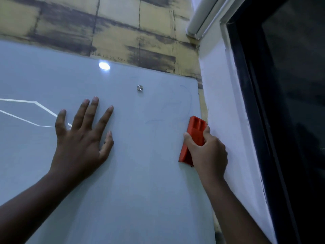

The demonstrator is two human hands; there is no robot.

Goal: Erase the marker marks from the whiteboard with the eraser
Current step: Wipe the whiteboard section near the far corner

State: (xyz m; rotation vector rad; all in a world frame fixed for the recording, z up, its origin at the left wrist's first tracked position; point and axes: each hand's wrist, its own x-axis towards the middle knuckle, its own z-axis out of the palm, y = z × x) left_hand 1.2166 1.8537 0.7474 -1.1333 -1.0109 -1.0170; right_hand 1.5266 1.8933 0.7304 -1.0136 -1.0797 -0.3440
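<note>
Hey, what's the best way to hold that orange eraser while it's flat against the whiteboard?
Grip the orange eraser across its narrow width, from the back facing away from the whiteboard. It is a long block standing nearly upright, so its long sides offer opposing surfaces. The right hand already does this at the lower half, thumb on the left side, leaving the wiping face pressed to the board.

eraser point(192, 136) on whiteboard point(140, 173) right edge, left hand point(79, 136) leftward
</note>
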